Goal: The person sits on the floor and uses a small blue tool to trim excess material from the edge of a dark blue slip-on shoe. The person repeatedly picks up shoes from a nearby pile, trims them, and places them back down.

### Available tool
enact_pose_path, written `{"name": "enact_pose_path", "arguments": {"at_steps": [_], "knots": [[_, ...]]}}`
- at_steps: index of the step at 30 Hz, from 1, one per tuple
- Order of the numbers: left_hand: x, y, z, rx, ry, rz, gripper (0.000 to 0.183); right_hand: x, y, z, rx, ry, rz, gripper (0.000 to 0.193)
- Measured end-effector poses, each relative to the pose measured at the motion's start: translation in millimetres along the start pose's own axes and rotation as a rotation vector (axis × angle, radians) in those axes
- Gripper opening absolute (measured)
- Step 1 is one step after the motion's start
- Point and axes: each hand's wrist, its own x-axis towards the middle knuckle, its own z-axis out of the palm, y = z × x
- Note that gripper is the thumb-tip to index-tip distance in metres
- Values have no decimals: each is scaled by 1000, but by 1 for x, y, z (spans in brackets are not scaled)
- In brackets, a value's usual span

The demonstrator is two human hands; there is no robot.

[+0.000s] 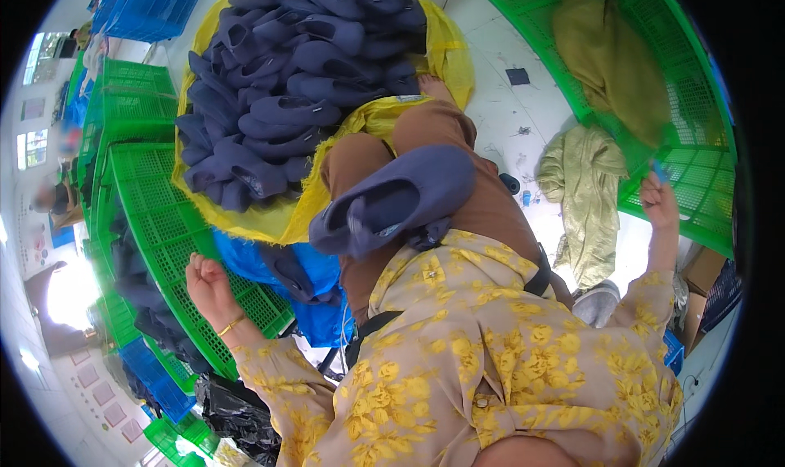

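1. The dark blue shoe (441,181) lies across the person's brown trousers (491,209), with neither hand on it. It could slide off, I judge, if the knees shift.
2. Beyond the shoe, the yellow sack (290,230) is heaped with similar shoes (294,111); a knee knocking its soft rim might spill some.
3. Left of the shoe, the left hand (210,287) is raised, forearm angled outward, fingers curled closed; whether it holds anything fine, I cannot tell.
4. Far right of the shoe, the right hand (658,201) points upward, fingertips pinched on a small blue thing (659,169), too blurred to identify.
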Motion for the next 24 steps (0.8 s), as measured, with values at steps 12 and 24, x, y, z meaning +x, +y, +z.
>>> {"name": "enact_pose_path", "arguments": {"at_steps": [12,24], "knots": [[-13,16,-3,163,-24,12,13,-11,8,72,-105,7,57,38],[-12,16,-17,334,122,137,8,24,-65,-49,158,-59,60,14]]}}
